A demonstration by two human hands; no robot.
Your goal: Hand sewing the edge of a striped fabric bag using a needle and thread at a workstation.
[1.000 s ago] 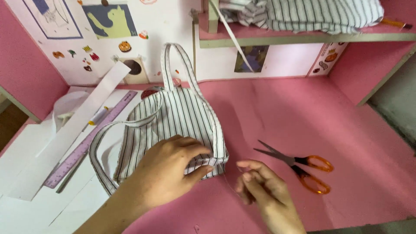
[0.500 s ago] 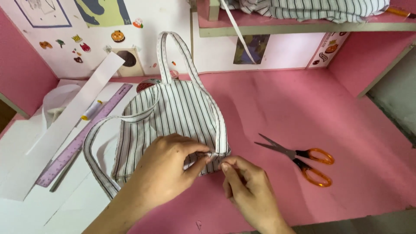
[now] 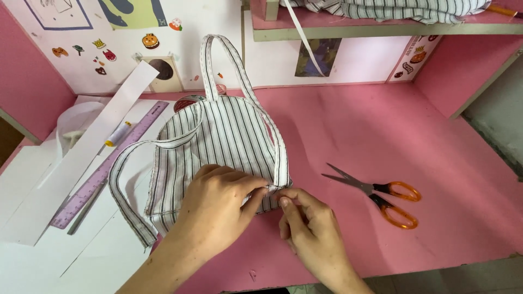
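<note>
Down on the pink surface (image 3: 436, 130) lies a striped bag (image 3: 218, 147), flat, its two long straps looping out, one toward the back wall and one off to the left over white card (image 3: 32, 185). Both hands meet at the bag's lower right corner. The left hand (image 3: 215, 209) lies palm-down on the near edge of the cloth, its fingers curled and pinching the hem at that corner. The right hand (image 3: 308, 231) comes in from below, thumb and forefinger closed together on the same spot, touching the left fingertips; whatever small thing they may grip there is too small to tell.

Orange-handled scissors (image 3: 381, 193) rest to the right of the hands, near but apart, blades partly spread and pointing left. A purple ruler (image 3: 103, 169) lies slantwise at the left under a long white strip (image 3: 81, 158). More striped cloth (image 3: 392, 8) is heaped on the shelf (image 3: 381, 30) above.
</note>
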